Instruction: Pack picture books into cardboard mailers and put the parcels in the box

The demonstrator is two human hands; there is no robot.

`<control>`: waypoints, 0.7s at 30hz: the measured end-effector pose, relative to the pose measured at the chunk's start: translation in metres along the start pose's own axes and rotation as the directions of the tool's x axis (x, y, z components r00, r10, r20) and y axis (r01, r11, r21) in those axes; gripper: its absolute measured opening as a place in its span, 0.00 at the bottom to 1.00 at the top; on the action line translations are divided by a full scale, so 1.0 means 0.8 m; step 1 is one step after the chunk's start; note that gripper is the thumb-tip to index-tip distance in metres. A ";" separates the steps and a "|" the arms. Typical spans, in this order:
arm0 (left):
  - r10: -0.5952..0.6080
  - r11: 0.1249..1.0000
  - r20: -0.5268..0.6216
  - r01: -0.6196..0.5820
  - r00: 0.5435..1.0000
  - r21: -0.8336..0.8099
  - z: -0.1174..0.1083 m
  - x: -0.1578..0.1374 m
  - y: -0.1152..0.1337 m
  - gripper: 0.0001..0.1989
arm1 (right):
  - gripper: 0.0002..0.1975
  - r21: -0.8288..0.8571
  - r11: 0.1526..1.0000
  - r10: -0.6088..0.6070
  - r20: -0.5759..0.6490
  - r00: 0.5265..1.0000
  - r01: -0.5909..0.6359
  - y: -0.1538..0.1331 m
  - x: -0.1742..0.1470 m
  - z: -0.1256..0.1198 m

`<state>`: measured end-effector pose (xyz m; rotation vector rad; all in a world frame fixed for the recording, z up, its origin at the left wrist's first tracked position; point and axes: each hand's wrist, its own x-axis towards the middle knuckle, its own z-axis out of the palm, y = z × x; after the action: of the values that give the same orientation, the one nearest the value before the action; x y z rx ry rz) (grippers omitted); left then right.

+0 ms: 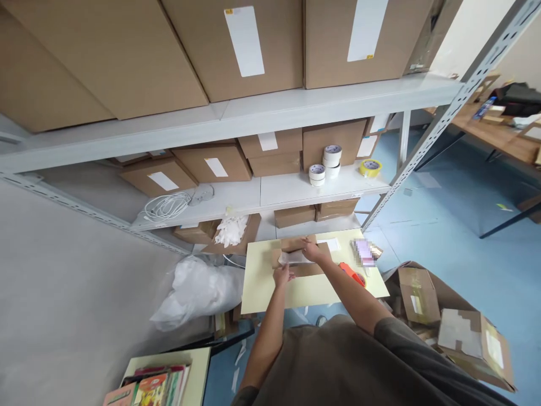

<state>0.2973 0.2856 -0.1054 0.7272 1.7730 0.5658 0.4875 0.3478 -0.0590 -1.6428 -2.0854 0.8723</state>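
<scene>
An opened cardboard box (307, 269) lies on a pale yellow tabletop (266, 293), its flaps spread. White, partly see-through wrapping (296, 257) sits in its opening; what it covers is hidden. My left hand (282, 274) is at the near left edge of the box, fingers closed on the wrapping's left end. Over the far right part of the opening, my right hand (311, 251) has its fingers curled down on the wrapping, close to the far flap. An orange-red tape dispenser (351, 274) lies right of the box, near a blurred-out purple-and-white item (364, 252).
Shelving (236, 121) with cardboard boxes stands ahead. White tape rolls (316, 175), a yellow tape roll (371, 167) and coiled white cable (168, 207) rest on it. A plastic bag (203, 290) stands left; used cartons (465, 338) fill the right. Books (152, 389) lie lower left.
</scene>
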 end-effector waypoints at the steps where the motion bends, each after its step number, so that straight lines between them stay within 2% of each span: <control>1: 0.033 0.999 -0.017 -0.033 0.999 0.028 -0.013 0.001 -0.003 0.18 | 0.35 0.045 0.999 -0.002 -0.019 1.000 0.003 0.008 -0.006 0.000; 4: 0.157 0.969 -0.132 -0.127 0.979 0.210 -0.046 0.004 -0.012 0.15 | 0.33 0.132 0.991 0.017 -0.054 0.998 -0.009 0.026 -0.021 0.002; 7: 0.213 0.905 -0.263 -0.089 0.941 0.415 -0.066 0.010 -0.010 0.16 | 0.31 0.165 0.986 0.034 -0.101 0.994 -0.017 0.035 -0.035 0.006; 9: 0.203 0.884 -0.269 -0.058 0.941 0.464 -0.073 0.016 -0.002 0.20 | 0.29 0.179 0.983 0.056 -0.141 0.988 -0.030 0.041 -0.045 0.007; 12: 0.224 0.867 -0.205 -0.099 0.953 0.488 -0.072 0.025 0.016 0.22 | 0.29 0.199 0.977 0.111 -0.202 0.973 -0.070 0.056 -0.065 0.003; 14: 0.281 0.852 -0.138 -0.180 0.950 0.492 -0.064 0.028 0.027 0.22 | 0.29 0.219 0.970 0.160 -0.242 0.957 -0.107 0.072 -0.082 -0.001; 16: 0.363 0.793 0.030 -0.326 0.931 0.515 -0.051 0.029 0.032 0.24 | 0.29 0.253 0.949 0.259 -0.274 0.926 -0.190 0.089 -0.101 -0.004; 19: 0.398 0.601 0.356 -0.534 0.845 0.595 -0.034 0.027 0.028 0.34 | 0.30 0.320 0.875 0.452 -0.274 0.849 -0.362 0.110 -0.126 -0.002; 21: 0.336 0.458 0.471 -0.579 0.815 0.675 -0.027 0.026 0.020 0.46 | 0.31 0.364 0.822 0.539 -0.245 0.806 -0.438 0.115 -0.135 0.005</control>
<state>0.2751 0.3111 -0.1016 1.8933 1.4912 -0.0663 0.5830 0.2565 -0.1109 -2.0305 -1.2382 0.9115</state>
